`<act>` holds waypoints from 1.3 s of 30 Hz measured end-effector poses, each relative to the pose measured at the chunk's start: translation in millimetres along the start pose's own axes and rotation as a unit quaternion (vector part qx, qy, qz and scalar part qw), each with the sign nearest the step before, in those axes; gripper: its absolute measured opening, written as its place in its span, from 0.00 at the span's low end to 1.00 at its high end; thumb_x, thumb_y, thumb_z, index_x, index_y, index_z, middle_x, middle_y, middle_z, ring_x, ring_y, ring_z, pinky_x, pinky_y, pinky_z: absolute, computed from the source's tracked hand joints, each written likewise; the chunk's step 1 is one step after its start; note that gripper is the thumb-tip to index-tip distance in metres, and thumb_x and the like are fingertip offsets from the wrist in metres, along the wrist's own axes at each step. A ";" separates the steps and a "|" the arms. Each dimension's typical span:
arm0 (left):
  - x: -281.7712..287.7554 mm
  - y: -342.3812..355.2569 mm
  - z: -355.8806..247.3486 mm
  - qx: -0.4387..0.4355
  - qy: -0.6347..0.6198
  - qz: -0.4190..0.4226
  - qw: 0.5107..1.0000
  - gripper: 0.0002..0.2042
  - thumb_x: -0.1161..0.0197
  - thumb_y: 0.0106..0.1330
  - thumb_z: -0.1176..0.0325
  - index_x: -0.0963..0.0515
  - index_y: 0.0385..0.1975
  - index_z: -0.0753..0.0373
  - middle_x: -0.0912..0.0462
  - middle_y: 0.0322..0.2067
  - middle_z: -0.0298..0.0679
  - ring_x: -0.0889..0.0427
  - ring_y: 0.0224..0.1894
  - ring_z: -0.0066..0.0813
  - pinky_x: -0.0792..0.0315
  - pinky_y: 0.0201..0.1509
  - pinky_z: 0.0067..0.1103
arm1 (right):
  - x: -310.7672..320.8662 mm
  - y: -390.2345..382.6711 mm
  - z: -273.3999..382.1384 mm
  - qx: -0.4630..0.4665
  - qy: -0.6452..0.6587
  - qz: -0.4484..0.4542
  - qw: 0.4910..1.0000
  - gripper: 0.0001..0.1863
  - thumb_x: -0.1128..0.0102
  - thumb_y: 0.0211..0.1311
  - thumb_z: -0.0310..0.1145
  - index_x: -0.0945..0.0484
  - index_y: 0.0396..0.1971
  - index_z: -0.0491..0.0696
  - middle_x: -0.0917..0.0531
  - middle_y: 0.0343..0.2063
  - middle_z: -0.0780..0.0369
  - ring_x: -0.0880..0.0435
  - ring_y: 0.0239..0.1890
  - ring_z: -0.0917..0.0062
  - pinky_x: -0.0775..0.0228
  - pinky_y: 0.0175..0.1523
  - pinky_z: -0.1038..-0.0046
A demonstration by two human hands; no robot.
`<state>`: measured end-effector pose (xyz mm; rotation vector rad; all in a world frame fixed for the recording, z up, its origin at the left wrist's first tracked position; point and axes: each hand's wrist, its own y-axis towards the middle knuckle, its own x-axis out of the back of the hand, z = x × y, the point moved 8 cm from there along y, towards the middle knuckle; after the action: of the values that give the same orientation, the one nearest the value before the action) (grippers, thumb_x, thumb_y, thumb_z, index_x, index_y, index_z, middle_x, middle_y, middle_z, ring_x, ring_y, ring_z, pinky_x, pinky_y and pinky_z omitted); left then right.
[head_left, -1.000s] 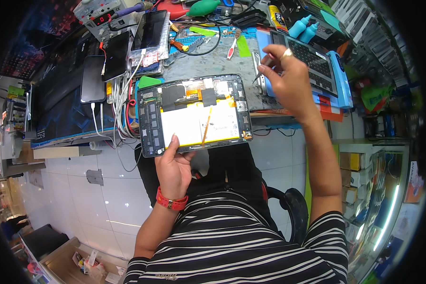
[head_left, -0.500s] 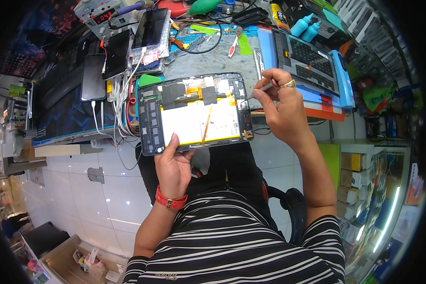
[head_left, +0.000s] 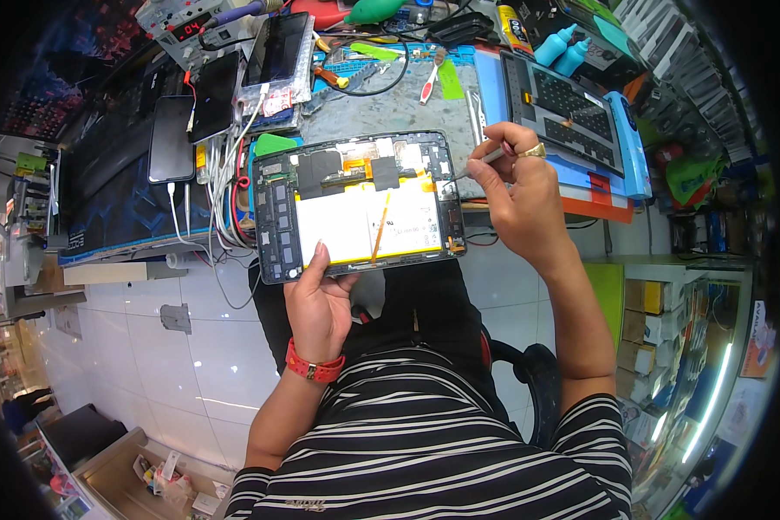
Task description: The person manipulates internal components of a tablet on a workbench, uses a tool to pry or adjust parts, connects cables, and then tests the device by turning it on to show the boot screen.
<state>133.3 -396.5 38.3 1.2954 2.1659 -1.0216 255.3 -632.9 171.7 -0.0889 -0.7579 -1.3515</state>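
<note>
My left hand [head_left: 318,316] grips the near left edge of an opened tablet [head_left: 276,227], its thumb on top and fingers underneath. The tablet's back is off, baring a white battery [head_left: 338,224] with yellow edges, an orange ribbon cable [head_left: 380,227], black tape and circuit boards. Pinched between thumb and fingers, a slim grey screwdriver [head_left: 493,156] is in my right hand [head_left: 525,195]. Its thin shaft points at the tablet's right edge; whether the tip touches cannot be made out.
Behind the tablet lies a grey work mat [head_left: 368,113] with a red-and-white brush [head_left: 429,82]. A dark laptop part [head_left: 572,113] rests at right. Two phones [head_left: 172,139], white cables [head_left: 225,195] and a power supply [head_left: 186,30] stand at left. The tablet overhangs the bench's front edge.
My right hand and the screwdriver have shifted very slightly to the right. The tablet and my left hand stay almost in place.
</note>
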 end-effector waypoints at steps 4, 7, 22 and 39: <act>2.6 1.3 2.0 0.006 -0.003 0.000 1.000 0.16 0.47 0.76 0.72 0.31 0.61 0.67 0.20 0.54 0.46 0.15 0.52 0.36 0.12 0.47 0.30 | 0.0 -0.3 1.6 0.004 0.006 -0.003 1.000 0.17 0.37 0.65 0.22 0.29 0.51 0.41 0.17 0.34 0.53 0.12 0.36 0.63 0.21 0.41 0.68; 1.9 0.7 1.0 0.003 -0.003 -0.005 1.000 0.16 0.46 0.76 0.72 0.31 0.61 0.67 0.20 0.53 0.46 0.15 0.52 0.36 0.12 0.46 0.30 | -1.3 -0.3 0.8 0.006 -0.007 0.005 1.000 0.17 0.37 0.65 0.22 0.29 0.51 0.41 0.17 0.35 0.53 0.12 0.36 0.64 0.21 0.41 0.67; -2.5 -1.0 0.7 0.009 0.001 -0.012 1.000 0.16 0.44 0.75 0.72 0.30 0.60 0.64 0.19 0.51 0.42 0.15 0.48 0.31 0.13 0.43 0.28 | -7.3 5.9 27.2 0.104 -0.169 0.025 0.980 0.14 0.32 0.62 0.27 0.28 0.42 0.40 0.18 0.23 0.54 0.16 0.26 0.55 0.25 0.32 0.64; 2.4 -0.9 3.2 0.025 -0.006 -0.003 1.000 0.16 0.45 0.75 0.71 0.31 0.60 0.63 0.19 0.52 0.42 0.15 0.49 0.31 0.15 0.45 0.30 | -15.5 16.0 37.0 0.105 -0.099 0.036 0.989 0.15 0.29 0.58 0.31 0.26 0.36 0.42 0.20 0.16 0.58 0.16 0.18 0.62 0.26 0.28 0.65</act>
<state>131.2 -397.8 35.0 1.3033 2.1487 -1.0895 253.1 -598.2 197.4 -0.0833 -1.0512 -1.1987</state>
